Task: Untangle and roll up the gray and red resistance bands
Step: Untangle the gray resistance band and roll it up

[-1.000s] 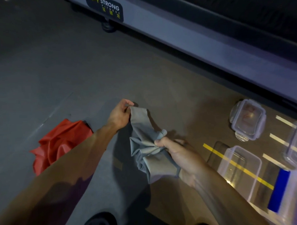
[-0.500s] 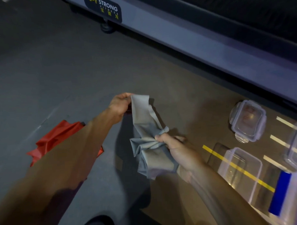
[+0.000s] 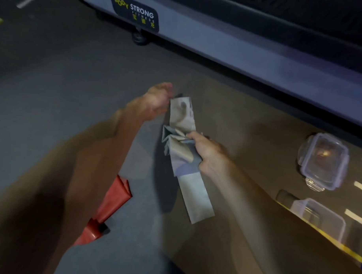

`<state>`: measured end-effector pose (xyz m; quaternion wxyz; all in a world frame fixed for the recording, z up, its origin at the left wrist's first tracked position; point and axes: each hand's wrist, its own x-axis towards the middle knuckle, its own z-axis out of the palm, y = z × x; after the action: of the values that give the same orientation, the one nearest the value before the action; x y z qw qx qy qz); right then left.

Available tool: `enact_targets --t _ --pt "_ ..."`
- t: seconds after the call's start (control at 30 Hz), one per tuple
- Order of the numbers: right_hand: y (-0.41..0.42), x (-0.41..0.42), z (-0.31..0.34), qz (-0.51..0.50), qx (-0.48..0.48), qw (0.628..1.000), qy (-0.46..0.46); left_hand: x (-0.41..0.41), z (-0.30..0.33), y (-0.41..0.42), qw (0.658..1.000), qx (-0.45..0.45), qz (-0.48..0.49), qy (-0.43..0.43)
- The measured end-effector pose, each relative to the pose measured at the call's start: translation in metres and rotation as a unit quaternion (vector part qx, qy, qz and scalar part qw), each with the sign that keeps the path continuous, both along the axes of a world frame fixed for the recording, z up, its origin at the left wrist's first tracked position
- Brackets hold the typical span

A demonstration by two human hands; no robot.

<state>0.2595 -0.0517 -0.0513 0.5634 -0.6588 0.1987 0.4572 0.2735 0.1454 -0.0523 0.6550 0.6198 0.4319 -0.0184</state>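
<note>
The gray resistance band (image 3: 195,195) hangs in the air in front of me, its middle still bunched in folds. My left hand (image 3: 156,100) pinches the band's upper end, a finger showing through the thin material. My right hand (image 3: 207,151) grips the bunched middle, and a flat tail drops below it toward the floor. The red resistance band (image 3: 114,197) lies crumpled on the floor at lower left, partly hidden behind my left forearm.
A treadmill frame (image 3: 224,45) with a BODY STRONG label runs across the back. Two clear plastic containers, a lidded one (image 3: 322,160) and an open one (image 3: 320,220), stand on the floor at right beside yellow and white floor lines.
My left hand has lifted the band's upper end up and away. The gray band has stretched out longer, and a flat tail now hangs free below my right hand.
</note>
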Motion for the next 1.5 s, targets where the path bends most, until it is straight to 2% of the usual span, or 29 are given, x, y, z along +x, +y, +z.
enact_targets --t 0.13,0.2,0.3,0.37,0.43,0.5,0.67,0.73,0.83,0.87,1.0,1.1,1.2,1.4,1.5 --pt "-0.004 -0.010 -0.026 -0.008 -0.019 1.000 0.019 -0.018 -0.024 -0.009 0.990 0.141 -0.011 0.002" --pt "-0.010 -0.017 -0.017 -0.010 -0.035 0.999 0.013 -0.032 -0.035 -0.016 0.982 0.169 -0.080 0.005" --pt "-0.018 -0.022 -0.013 -0.007 -0.060 0.998 0.007 -0.049 -0.045 -0.024 0.952 0.228 -0.200 0.027" --pt "-0.020 -0.024 -0.012 -0.009 -0.066 0.998 0.006 -0.051 -0.049 -0.025 0.947 0.266 -0.171 0.061" --pt "-0.022 -0.025 -0.010 -0.006 -0.070 0.998 0.001 -0.049 -0.052 -0.026 0.950 0.253 -0.142 0.120" --pt "-0.025 -0.023 -0.010 -0.005 -0.082 0.997 -0.010 -0.049 -0.051 -0.033 0.956 0.194 -0.152 0.156" --pt "-0.028 -0.022 -0.016 0.002 -0.094 0.995 -0.028 -0.044 -0.056 -0.046 0.971 0.149 -0.102 0.157" --pt "-0.030 -0.022 -0.017 0.008 -0.094 0.995 -0.031 -0.040 -0.057 -0.047 0.986 0.106 -0.047 0.120" --pt "-0.034 -0.022 -0.019 0.004 -0.094 0.995 -0.031 -0.034 -0.054 -0.056 0.999 0.018 0.024 0.020" --pt "-0.035 -0.022 -0.021 0.003 -0.094 0.995 -0.030 -0.032 -0.056 -0.059 0.999 0.014 0.029 0.019" --pt "-0.036 -0.025 -0.028 0.001 -0.092 0.995 -0.026 -0.035 -0.066 -0.066 0.988 0.099 0.000 0.118" --pt "-0.036 -0.023 -0.030 0.003 -0.090 0.996 -0.024 -0.034 -0.069 -0.066 0.983 0.124 -0.009 0.132" --pt "-0.036 -0.023 -0.029 -0.003 -0.083 0.996 -0.017 -0.035 -0.066 -0.065 0.968 0.186 -0.068 0.156" --pt "-0.040 -0.022 -0.033 -0.014 -0.079 0.996 -0.031 -0.041 -0.071 -0.065 0.951 0.223 -0.183 0.111" --pt "-0.045 -0.024 -0.024 -0.009 -0.062 0.998 -0.024 -0.039 -0.069 -0.069 0.939 0.255 -0.209 0.098"
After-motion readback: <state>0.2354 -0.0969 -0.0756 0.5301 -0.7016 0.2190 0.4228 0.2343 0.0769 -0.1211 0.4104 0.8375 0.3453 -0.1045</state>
